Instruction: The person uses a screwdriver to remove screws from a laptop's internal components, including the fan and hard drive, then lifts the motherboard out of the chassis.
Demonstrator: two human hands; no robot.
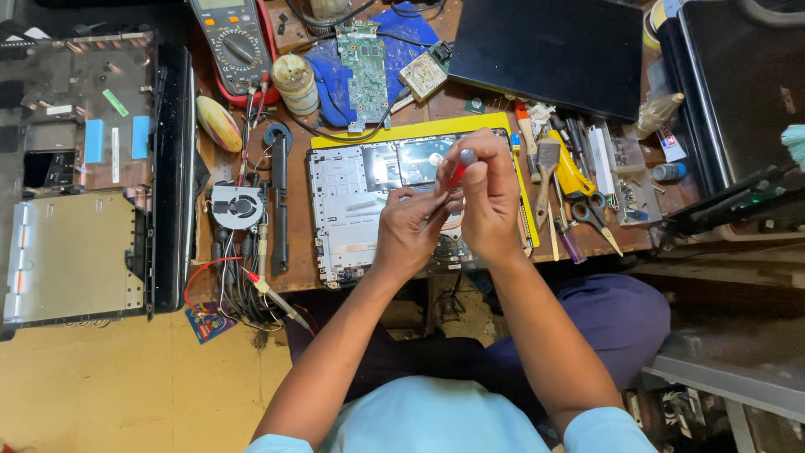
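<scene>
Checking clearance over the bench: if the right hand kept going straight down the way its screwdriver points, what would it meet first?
Probably the opened laptop base lying directly under the right hand and its red-handled screwdriver, though the left hand at the tip may come first; depth is unclear.

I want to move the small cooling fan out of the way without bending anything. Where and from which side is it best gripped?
Grip the cooling fan by its grey outer housing, thumb and finger on opposite edges, coming straight down from above. It lies flat with the black rotor facing up, so keep off the blades. Cables crowd its near side, so lift slowly.
</scene>
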